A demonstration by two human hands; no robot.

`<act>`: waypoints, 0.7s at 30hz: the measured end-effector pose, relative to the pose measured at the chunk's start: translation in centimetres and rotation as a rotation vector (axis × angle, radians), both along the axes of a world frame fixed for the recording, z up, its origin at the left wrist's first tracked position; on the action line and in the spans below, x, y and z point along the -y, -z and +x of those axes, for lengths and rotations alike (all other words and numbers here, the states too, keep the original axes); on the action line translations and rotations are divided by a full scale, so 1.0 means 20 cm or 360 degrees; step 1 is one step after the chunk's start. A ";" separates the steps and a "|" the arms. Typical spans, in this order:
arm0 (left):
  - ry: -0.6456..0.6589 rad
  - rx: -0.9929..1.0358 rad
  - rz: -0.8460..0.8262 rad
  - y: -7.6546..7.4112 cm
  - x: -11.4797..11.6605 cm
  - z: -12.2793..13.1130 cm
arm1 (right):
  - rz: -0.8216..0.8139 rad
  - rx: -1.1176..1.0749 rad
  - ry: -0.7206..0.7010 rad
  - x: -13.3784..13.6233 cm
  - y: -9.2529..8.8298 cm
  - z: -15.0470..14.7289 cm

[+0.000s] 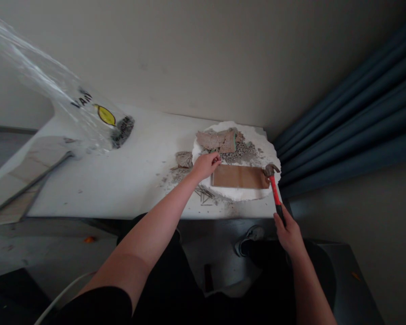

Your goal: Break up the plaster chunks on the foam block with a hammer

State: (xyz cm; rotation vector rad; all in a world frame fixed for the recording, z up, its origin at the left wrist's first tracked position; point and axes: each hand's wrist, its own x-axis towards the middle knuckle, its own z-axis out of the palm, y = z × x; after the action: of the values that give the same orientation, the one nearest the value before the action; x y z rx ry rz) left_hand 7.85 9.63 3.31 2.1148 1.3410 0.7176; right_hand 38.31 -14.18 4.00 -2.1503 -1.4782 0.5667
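Observation:
A claw hammer (274,186) with a red and black handle is in my right hand (288,230), fingers wrapped round the grip's lower end. Its metal head is over the right end of a flat brown board (238,176). The board lies on a white slab with a ragged edge (243,194). My left hand (207,164) is closed at the board's upper left corner, fingertips pinched together. Whatever they hold, if anything, is too small to make out. Grey crumbled rubble (238,152) and a broken, textured brownish piece (219,141) lie just beyond that hand.
Several thin nail-like sticks (205,195) lie left of the board on the white table (122,189). Another broken chunk (184,159) sits nearby amid grit. A clear plastic bag (88,108) with a yellow print stands at the left. Dark blue curtains (355,117) hang at the right.

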 end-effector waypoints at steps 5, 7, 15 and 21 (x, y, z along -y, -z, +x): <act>-0.0005 -0.0012 -0.0025 -0.01 0.00 0.00 | 0.0019 -0.0003 -0.0007 0.00 0.01 0.01; -0.0005 -0.0015 -0.0021 -0.02 0.00 0.00 | 0.0020 -0.0006 -0.0012 0.00 0.01 0.01; 0.0003 -0.0010 0.0072 0.01 0.00 0.00 | -0.0015 -0.0050 0.0001 0.00 -0.01 -0.01; 0.0025 -0.0026 0.0202 0.05 0.00 0.01 | -0.0005 -0.0033 -0.0007 -0.01 -0.05 -0.02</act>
State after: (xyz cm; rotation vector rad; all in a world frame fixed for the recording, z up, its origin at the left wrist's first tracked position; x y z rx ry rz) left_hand 7.98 9.59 2.36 2.2318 1.3177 0.7997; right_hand 37.83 -14.06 5.06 -2.1378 -1.4722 0.5914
